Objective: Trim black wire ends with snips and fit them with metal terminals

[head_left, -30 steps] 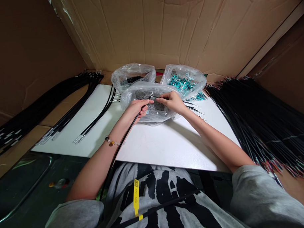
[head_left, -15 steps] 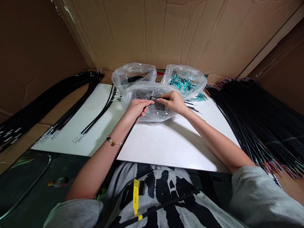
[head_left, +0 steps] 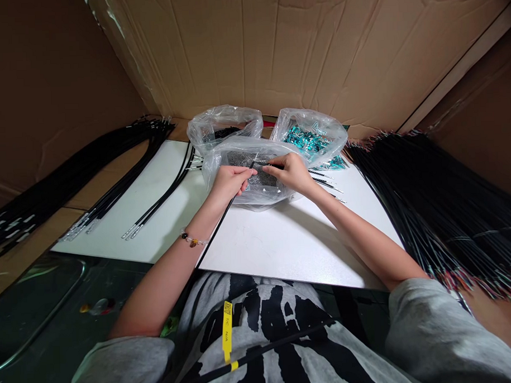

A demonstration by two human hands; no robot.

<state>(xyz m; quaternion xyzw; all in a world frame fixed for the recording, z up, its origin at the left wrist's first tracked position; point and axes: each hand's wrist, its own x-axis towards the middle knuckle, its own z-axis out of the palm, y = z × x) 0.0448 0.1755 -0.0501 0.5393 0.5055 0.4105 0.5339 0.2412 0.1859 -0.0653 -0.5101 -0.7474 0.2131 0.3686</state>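
My left hand (head_left: 232, 180) is closed on a black cable (head_left: 220, 221), which runs down past my wrist to the table's front edge. Its end pokes up between my two hands. My right hand (head_left: 289, 171) pinches at that end, finger and thumb together; what sits in the pinch is too small to make out. Both hands are over an open clear plastic bag (head_left: 260, 200) of small silvery-grey parts. Behind it stand a clear bag with dark contents (head_left: 225, 132) and one with shiny teal and silver pieces (head_left: 306, 139).
Black cables with silvery ends (head_left: 163, 196) lie on the left of the white table (head_left: 257, 241). A larger bundle (head_left: 37, 182) is farther left. Many black cables (head_left: 457, 207) with coloured ends fill the right side. Cardboard walls (head_left: 259, 51) stand around. A yellow-tagged cord (head_left: 261, 353) crosses my lap.
My hands stay over the front bag with hardly any movement. The left forearm and the cable have shifted very slightly.
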